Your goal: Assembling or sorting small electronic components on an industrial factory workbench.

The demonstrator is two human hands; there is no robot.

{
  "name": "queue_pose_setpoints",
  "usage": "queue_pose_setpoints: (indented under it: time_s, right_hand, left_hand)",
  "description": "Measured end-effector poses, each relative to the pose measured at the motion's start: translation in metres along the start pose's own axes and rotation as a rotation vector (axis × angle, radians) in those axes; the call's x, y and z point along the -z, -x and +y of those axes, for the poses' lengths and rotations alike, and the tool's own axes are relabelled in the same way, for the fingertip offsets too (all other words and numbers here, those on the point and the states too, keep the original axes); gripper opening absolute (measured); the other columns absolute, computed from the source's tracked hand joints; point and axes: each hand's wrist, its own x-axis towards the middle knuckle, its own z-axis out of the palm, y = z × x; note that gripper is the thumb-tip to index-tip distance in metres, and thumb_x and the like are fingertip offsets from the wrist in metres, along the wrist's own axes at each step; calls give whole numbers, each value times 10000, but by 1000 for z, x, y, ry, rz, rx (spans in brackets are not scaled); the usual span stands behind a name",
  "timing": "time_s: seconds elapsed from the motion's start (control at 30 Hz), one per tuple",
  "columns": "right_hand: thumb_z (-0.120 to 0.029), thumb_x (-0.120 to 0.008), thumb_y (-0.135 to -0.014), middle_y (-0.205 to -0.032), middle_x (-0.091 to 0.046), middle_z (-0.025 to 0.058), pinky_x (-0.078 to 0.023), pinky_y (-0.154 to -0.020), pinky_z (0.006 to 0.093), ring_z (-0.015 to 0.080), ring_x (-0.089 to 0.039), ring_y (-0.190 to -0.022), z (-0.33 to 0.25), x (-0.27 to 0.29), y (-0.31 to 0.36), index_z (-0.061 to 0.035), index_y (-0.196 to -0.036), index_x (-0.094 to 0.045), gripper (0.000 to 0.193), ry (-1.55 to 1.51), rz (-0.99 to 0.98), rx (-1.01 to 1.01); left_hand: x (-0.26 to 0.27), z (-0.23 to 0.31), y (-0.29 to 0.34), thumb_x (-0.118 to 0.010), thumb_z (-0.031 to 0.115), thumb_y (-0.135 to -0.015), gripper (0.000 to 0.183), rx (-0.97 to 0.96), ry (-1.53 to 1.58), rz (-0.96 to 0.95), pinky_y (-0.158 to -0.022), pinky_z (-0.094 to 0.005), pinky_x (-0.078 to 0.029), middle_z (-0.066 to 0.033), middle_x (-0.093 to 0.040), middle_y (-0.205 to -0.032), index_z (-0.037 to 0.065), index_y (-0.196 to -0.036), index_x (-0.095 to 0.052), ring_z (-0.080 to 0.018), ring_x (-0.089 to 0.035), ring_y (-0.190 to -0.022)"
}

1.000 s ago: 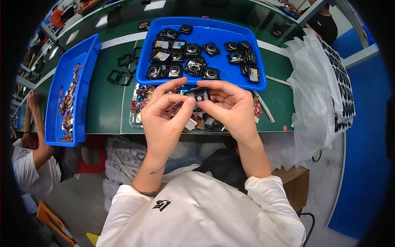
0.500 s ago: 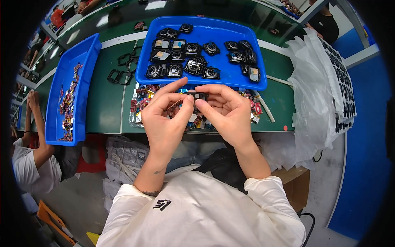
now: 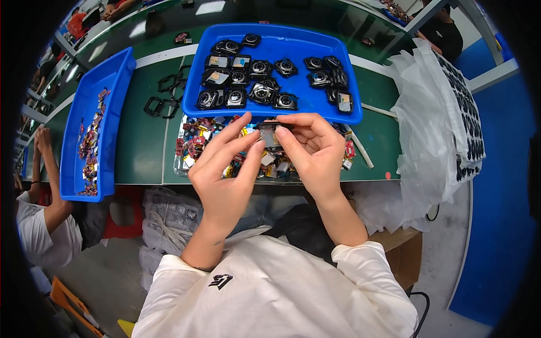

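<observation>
My right hand (image 3: pixel 315 152) grips a black smartwatch case (image 3: pixel 271 137) between thumb and fingers, just in front of the large blue tray. The grey inner side of the case is turned toward me. At the case's left edge, my left hand (image 3: pixel 222 169) has its thumb and one fingertip close together on the rim, while another finger stretches up past it. Beneath both hands lies a clear tray (image 3: pixel 179 163) heaped with small red, yellow, white and blue electronic parts (image 3: pixel 197 138), partly covered by my fingers.
The large blue tray (image 3: pixel 304 110) holds several black smartwatch cases (image 3: pixel 262 91). A narrow blue tray (image 3: pixel 67 152) with small parts stands at left. Black frames (image 3: pixel 160 106) lie between them. White plastic sheeting (image 3: pixel 422 112) and stacked sheets of black pieces stand right. A co-worker's hands (image 3: pixel 42 138) show far left.
The watch case has been tilted, so its grey inside now shows. My left thumb and fingers have spread slightly, and more of the small parts below are visible.
</observation>
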Motion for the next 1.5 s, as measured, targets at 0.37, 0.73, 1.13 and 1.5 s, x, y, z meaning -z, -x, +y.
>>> queue_pose_setpoints:
  time_s: [0.37,0.73,1.13,1.5]
  right_hand:
    - [28,-643,-785,-912,-640,81,-514,-727,225,98,-618,-831,-12,2,0,29,-951,-575,180,-24,-65,-110]
    - [65,-663,-728,-899,-664,123,-541,-674,234,130,-649,-805,-5,-7,9,23,-859,-592,155,100,0,202]
    - [34,-697,-738,-906,-647,101,-527,-704,225,119,-637,-799,-8,-4,9,16,-866,-591,167,-21,-31,108]
    - [2,-686,-706,-835,-656,77,-475,-600,288,206,-613,-693,-24,22,-3,-48,-934,-684,233,415,-451,525]
  left_hand:
    - [19,17,-2,-723,-33,-704,164,129,81,-187,-610,-225,-457,-66,-617,-755,-14,-864,-691,-122,-573,-674]
    - [18,8,6,-692,-31,-773,120,705,775,-172,-681,-205,-500,-93,-660,-821,-42,-873,-626,-104,-623,-746]
    - [13,1,2,-717,-16,-757,145,549,585,-126,-640,-180,-485,-66,-645,-786,-30,-842,-602,-75,-610,-720]
    - [30,3,-6,-707,-12,-765,117,574,647,-441,-671,-212,-505,-73,-656,-806,-48,-850,-636,-97,-621,-742]
